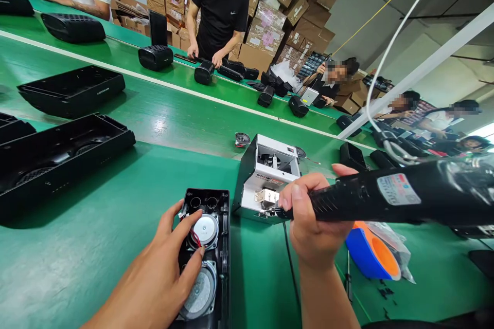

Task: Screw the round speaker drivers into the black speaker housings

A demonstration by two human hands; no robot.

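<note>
Two hands work at lower centre. The left hand (154, 272), fingers spread, steadies the open speaker housing (206, 257), its long axis running toward the bottom edge. The right hand (314, 221) is clamped on an electric screwdriver (386, 198), tip at the white screw feeder (268, 177), just right of the housing. The screwdriver's label seems unreadable.

We see both forearms bare, no sleeves in view, no gloves, no watch or rings visible. Left hand (154, 277) enters from bottom centre, right hand (312, 221) beside it. Short, unpainted nails. Wrists uncovered; nothing worn shows anywhere.
</note>
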